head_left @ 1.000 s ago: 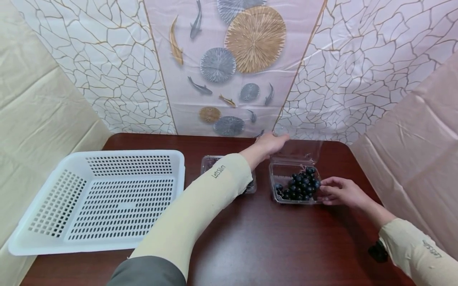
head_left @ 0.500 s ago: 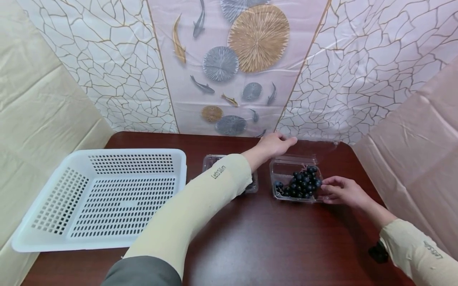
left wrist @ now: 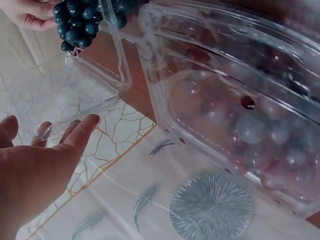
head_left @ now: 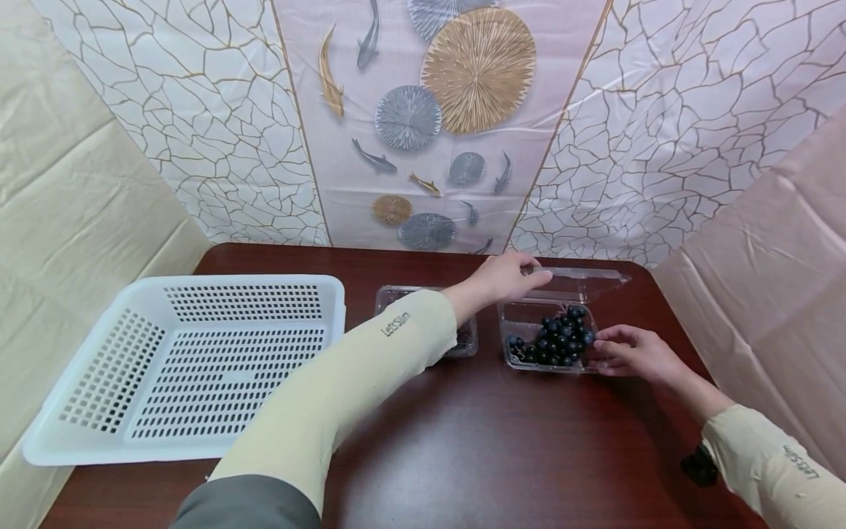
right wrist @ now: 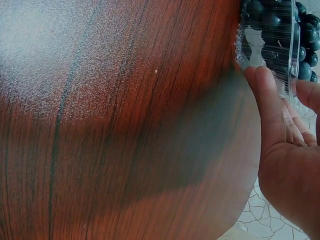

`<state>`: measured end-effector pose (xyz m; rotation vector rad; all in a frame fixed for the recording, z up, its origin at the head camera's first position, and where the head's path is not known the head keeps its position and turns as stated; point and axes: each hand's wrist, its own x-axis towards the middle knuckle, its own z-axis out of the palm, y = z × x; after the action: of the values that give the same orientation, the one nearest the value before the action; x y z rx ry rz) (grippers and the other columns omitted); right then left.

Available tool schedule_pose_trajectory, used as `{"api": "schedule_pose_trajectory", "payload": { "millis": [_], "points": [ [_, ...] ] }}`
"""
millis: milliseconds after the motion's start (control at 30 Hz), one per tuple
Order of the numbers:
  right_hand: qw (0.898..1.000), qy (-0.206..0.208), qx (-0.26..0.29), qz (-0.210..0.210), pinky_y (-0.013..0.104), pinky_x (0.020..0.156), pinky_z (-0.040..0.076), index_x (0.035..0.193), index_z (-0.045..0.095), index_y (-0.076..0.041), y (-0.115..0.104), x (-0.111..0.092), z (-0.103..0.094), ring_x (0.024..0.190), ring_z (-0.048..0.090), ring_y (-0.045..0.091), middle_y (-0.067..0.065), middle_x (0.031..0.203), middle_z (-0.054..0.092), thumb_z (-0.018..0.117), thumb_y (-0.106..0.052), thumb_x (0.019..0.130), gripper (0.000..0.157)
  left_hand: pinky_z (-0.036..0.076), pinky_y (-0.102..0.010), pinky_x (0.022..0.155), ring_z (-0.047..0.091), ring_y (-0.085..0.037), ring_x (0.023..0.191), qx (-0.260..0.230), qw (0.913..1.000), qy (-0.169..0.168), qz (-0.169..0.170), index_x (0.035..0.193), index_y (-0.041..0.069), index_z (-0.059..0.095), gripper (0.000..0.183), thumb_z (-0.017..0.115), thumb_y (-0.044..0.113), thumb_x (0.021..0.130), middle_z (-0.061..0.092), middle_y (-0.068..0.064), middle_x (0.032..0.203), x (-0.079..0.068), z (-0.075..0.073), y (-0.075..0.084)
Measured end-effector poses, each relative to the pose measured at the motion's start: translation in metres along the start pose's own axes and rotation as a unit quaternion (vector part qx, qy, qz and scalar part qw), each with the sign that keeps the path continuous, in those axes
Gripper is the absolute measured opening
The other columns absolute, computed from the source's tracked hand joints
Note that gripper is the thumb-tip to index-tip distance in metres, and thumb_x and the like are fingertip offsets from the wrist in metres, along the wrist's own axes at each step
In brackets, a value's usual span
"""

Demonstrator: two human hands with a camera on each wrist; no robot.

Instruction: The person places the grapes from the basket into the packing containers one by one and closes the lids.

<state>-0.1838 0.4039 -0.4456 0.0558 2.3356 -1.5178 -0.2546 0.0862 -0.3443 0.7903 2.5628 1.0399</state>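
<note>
An open clear plastic clamshell box (head_left: 515, 316) holds a bunch of dark grapes (head_left: 558, 338), with its lid (head_left: 575, 283) leaning back at the far side. My left hand (head_left: 505, 278) holds the lid's left edge, the thumb on the near side; in the left wrist view several fingers (left wrist: 82, 132) lie at that edge. On the box's right wall my right hand (head_left: 637, 356) grips the rim; in the right wrist view its thumb (right wrist: 306, 92) is by the rim, fingers along the outer wall. A second clear box (head_left: 468, 338) is partly hidden under my left forearm.
The second box (left wrist: 210, 105) shows reddish grapes through its plastic in the left wrist view. A white perforated basket (head_left: 333, 323) stands on the left of the brown table (head_left: 502, 455). Patterned cloth (head_left: 410, 184) hangs behind the table's back edge.
The lid has swung from upright down toward the back, my left hand moving slightly right and lower with it. My right hand stays at the box's right side.
</note>
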Motion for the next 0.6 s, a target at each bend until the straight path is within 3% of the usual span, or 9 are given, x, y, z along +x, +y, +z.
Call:
{"api": "schedule_pose_trajectory", "payload": {
  "millis": [267, 600],
  "points": [
    [1.000, 0.000, -0.009, 0.002, 0.041, 0.080, 0.067, 0.137, 0.048, 0.020, -0.002, -0.002, 0.000, 0.088, 0.080, 0.017, 0.015, 0.111, 0.077, 0.062, -0.015, 0.110, 0.046, 0.050, -0.031, 0.110, 0.065, -0.015, 0.128, 0.053, 0.9975, -0.031, 0.036, 0.153, 0.020, 0.060, 0.044, 0.051, 0.039, 0.114, 0.065, 0.000, 0.149, -0.001, 0.003, -0.002],
    [1.000, 0.005, -0.016, -0.003, 0.039, 0.080, 0.067, 0.139, 0.048, 0.021, 0.002, -0.003, -0.002, 0.088, 0.079, 0.014, 0.013, 0.112, 0.076, 0.061, -0.017, 0.111, 0.048, 0.046, -0.026, 0.114, 0.058, -0.009, 0.138, 0.116, 0.9875, -0.060, 0.089, 0.158, 0.026, 0.055, 0.046, 0.054, 0.038, 0.114, 0.059, 0.006, 0.156, -0.009, 0.014, -0.006]
  ]
}}
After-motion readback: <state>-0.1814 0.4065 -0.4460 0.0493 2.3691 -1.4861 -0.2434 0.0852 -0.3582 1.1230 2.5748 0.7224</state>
